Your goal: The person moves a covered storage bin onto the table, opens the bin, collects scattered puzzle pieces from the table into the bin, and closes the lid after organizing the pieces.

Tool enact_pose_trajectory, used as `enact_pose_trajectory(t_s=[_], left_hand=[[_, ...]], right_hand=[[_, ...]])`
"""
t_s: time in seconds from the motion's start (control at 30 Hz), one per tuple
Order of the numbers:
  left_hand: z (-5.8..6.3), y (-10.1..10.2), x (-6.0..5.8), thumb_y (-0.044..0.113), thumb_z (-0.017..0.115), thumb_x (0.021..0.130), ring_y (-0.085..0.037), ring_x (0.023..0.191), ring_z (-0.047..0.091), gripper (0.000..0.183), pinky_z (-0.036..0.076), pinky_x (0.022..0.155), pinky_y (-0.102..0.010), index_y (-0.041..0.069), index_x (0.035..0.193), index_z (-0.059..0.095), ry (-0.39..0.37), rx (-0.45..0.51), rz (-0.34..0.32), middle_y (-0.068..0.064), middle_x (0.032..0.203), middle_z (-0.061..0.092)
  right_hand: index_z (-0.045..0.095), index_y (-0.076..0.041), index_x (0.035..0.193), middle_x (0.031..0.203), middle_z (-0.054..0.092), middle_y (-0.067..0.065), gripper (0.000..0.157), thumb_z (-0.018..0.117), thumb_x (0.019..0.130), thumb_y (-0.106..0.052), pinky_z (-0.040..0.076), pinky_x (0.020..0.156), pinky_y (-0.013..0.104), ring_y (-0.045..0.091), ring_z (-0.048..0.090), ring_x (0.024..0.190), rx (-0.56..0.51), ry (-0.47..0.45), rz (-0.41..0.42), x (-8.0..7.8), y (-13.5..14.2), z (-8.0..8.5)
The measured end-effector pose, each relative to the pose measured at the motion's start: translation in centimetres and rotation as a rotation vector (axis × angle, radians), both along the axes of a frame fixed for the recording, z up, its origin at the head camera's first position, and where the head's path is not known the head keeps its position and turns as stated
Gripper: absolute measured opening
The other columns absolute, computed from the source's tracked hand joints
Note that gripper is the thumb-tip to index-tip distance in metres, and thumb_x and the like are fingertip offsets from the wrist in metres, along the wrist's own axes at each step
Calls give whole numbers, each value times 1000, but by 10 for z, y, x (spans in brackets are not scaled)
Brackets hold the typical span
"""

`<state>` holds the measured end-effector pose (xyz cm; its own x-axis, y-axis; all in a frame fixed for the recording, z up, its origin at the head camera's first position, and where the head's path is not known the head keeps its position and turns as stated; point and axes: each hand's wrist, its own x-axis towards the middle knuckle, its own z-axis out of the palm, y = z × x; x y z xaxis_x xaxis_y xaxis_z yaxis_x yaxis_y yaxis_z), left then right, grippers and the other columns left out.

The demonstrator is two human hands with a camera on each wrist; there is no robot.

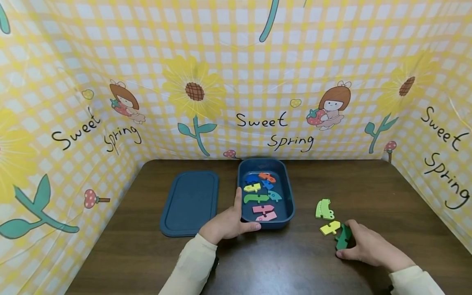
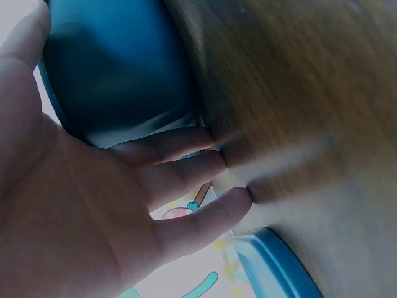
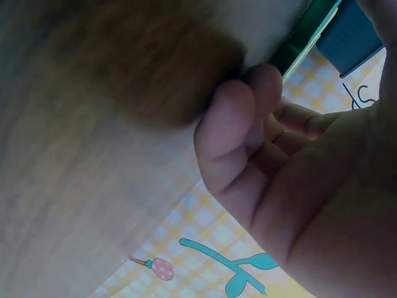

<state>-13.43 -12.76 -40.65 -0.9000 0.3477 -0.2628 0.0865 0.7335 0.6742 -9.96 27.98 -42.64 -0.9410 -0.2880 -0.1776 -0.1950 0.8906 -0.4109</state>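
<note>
A dark blue box (image 1: 285, 217) holds several coloured puzzle pieces, among them a green one (image 1: 257, 198) and an orange one (image 1: 267, 177). My left hand (image 1: 226, 223) rests at its near left corner, index finger along the side and thumb along the front. In the left wrist view, the other fingers (image 2: 186, 177) stretch down to the table. On the right, my right hand (image 1: 370, 246) pinches a dark green puzzle piece (image 1: 343, 237) between thumb and fingers, low over the table. Just left of that piece lies a yellow puzzle piece (image 1: 329, 228), with a light green frog-faced piece (image 1: 324, 209) behind it.
The flat blue lid (image 1: 189, 200) lies on the brown table (image 1: 265, 262), left of the box. A yellow checked cloth (image 1: 236, 73) printed with flowers and figures hangs behind the table and along both sides. The box stands close to the table's back edge.
</note>
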Motion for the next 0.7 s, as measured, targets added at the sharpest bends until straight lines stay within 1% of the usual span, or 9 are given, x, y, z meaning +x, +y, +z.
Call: enact_pose_trajectory(t_s=[0.17, 0.33, 0.4, 0.5, 0.6, 0.7], left_hand=[[0, 0, -1, 62, 69, 88, -35, 119, 58, 124, 48, 98, -50, 14, 159, -21, 6, -2, -2, -27, 152, 40], [-2, -1, -2, 63, 69, 87, -35, 120, 57, 124, 46, 100, -50, 14, 159, -20, 19, -6, -5, -27, 152, 39], [-3, -2, -2, 63, 69, 87, -35, 120, 57, 124, 45, 101, -50, 14, 159, -20, 22, -3, -5, -28, 153, 38], [-3, -2, -3, 63, 69, 88, -35, 120, 57, 124, 45, 101, -51, 13, 159, -20, 24, 2, -6, -28, 153, 38], [-3, -1, -2, 62, 69, 88, -35, 120, 57, 124, 45, 101, -50, 13, 159, -20, 27, 3, -6, -28, 153, 38], [-2, 0, -1, 61, 70, 88, -36, 120, 57, 124, 46, 101, -51, 13, 159, -20, 28, 7, -7, -28, 153, 38]], right_hand=[[44, 12, 131, 102, 60, 12, 91, 89, 74, -43, 48, 74, 44, 24, 56, 88, -15, -15, 8, -1, 2, 2], [41, 17, 135, 110, 62, 18, 98, 89, 74, -42, 50, 78, 47, 28, 59, 96, -15, -22, 12, -2, 3, 2], [40, 17, 136, 109, 63, 18, 99, 89, 74, -42, 50, 79, 48, 28, 60, 97, -19, -19, 16, -2, 4, 2], [40, 16, 138, 105, 63, 14, 98, 89, 74, -40, 50, 77, 46, 25, 59, 93, -25, -25, 21, -1, 6, 2], [40, 13, 140, 101, 61, 10, 97, 89, 75, -39, 50, 75, 44, 22, 58, 89, -32, -45, 21, -2, 7, 1], [39, 11, 142, 99, 61, 9, 97, 88, 75, -39, 49, 74, 44, 21, 57, 88, -39, -69, 18, -3, 9, 2]])
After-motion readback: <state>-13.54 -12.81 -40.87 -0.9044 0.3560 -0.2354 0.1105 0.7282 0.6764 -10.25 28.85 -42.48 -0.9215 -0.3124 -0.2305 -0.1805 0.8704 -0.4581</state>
